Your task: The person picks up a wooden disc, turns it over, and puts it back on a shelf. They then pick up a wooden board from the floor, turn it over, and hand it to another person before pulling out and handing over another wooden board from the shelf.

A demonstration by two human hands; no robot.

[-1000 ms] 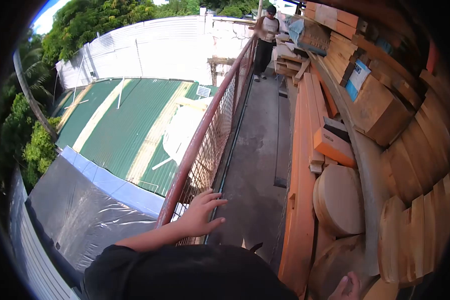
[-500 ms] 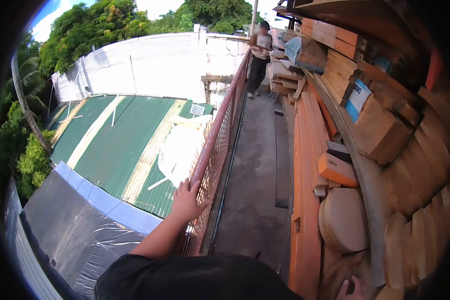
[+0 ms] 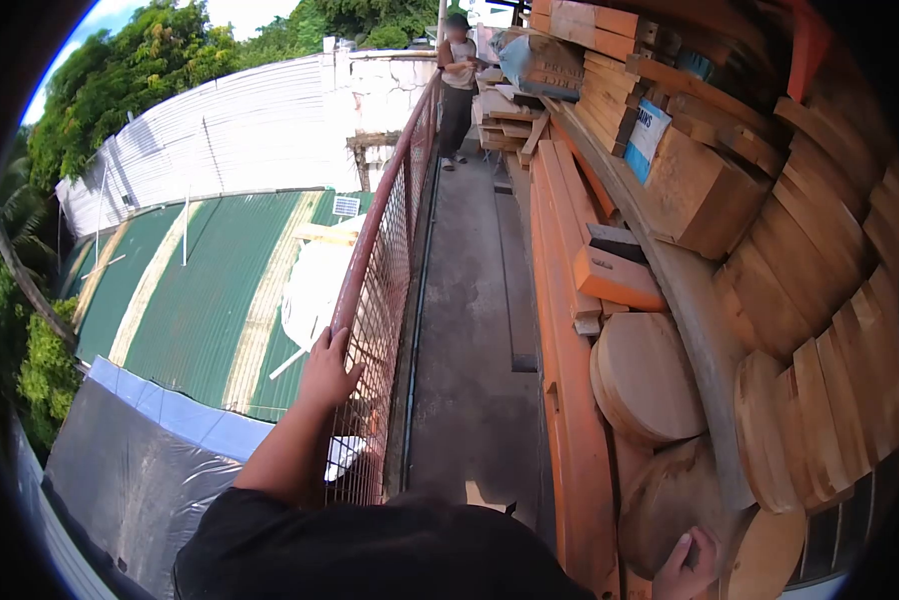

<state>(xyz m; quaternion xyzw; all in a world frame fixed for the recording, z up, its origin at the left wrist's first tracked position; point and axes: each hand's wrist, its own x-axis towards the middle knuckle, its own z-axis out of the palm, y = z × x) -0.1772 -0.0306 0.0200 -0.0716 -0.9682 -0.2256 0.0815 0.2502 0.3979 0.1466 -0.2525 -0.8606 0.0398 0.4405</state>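
Observation:
My left hand (image 3: 328, 370) rests on top of the red metal railing (image 3: 375, 230), fingers laid over the rail. My right hand (image 3: 686, 566) is at the bottom right, partly cut off, fingers touching a round wooden slab (image 3: 670, 495) in the timber stack. Whether it grips the slab is not clear. My dark sleeve and shirt fill the bottom of the view.
A narrow concrete walkway (image 3: 470, 300) runs ahead between the mesh railing and stacked timber, orange planks (image 3: 560, 330) and round slabs (image 3: 645, 375). Another person (image 3: 459, 85) stands at the far end. Below the railing lie a green metal roof (image 3: 210, 290) and a grey tarp (image 3: 130, 470).
My left hand went from hovering over the walkway to resting on the railing's top rail. The view has shifted as I moved forward; my right hand stays on the round slab.

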